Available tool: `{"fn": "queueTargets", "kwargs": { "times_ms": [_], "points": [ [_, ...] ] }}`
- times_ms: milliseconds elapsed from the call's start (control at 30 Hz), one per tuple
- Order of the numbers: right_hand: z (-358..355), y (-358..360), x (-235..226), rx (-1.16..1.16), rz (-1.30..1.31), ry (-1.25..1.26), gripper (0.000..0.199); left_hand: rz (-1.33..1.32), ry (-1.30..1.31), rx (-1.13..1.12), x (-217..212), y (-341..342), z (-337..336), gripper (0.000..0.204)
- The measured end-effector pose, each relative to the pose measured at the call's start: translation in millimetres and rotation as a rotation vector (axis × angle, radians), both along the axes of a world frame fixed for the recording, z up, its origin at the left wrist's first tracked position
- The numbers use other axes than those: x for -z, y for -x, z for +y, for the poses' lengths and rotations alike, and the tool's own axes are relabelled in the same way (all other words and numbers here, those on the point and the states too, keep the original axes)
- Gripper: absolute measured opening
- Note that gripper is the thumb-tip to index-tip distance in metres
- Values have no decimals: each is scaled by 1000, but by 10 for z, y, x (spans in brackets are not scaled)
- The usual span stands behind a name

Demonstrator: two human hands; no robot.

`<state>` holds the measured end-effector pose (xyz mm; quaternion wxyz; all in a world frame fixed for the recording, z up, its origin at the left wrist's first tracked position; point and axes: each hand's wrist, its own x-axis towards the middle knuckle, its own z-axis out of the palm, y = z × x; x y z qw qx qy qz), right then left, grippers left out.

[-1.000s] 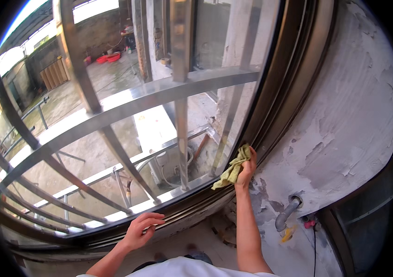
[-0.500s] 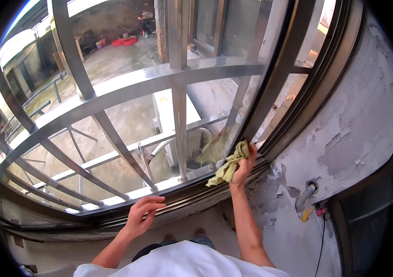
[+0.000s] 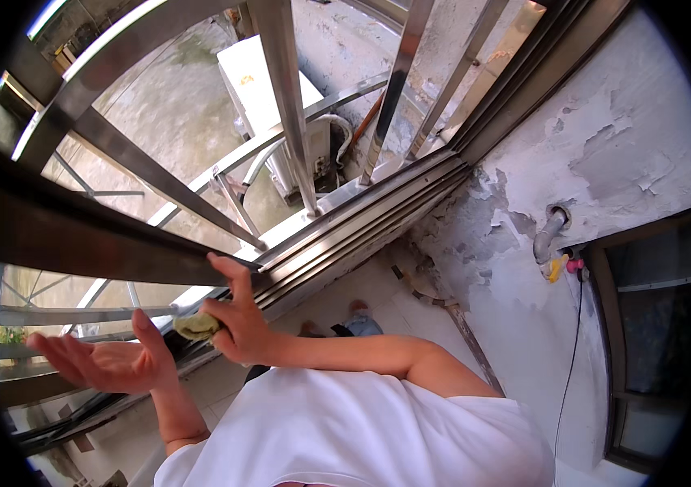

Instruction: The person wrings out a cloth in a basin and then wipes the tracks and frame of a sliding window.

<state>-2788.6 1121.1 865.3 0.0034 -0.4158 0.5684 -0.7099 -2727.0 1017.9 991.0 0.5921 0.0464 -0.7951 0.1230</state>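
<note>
My right hand [image 3: 241,318] reaches across to the left and grips a bunched yellow-green cloth [image 3: 193,327]. Its extended index finger rests at the lower end of the dark upright edge of a sliding window sash [image 3: 110,243]. Left of it, my left hand [image 3: 118,361] is raised close to the glass, fingers stretched out and palm turned up, holding nothing. Below the sash runs the metal window track [image 3: 362,235], its grooves exposed to the right of my hands. Part of the cloth is hidden inside my right fist.
Metal security bars [image 3: 285,97] stand just outside the window, with a white outdoor air-conditioner unit [image 3: 252,89] beyond. On the right, a peeling wall [image 3: 524,243] carries a grey pipe [image 3: 548,235] and a hanging dark cable [image 3: 574,357]. A stick-like pole [image 3: 475,349] leans low by the wall.
The sash edge has gone from right of centre to the left, leaving the track bare there. My right hand has moved left with the cloth. My left hand has shifted left and opened out.
</note>
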Motion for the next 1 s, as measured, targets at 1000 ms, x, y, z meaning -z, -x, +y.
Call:
{"fn": "queueTargets", "kwargs": {
  "times_ms": [1000],
  "points": [
    [-749, 357, 1352, -219, 1022, -678, 26, -140, -103, -385, 246, -564, -766, 46]
  ]
}}
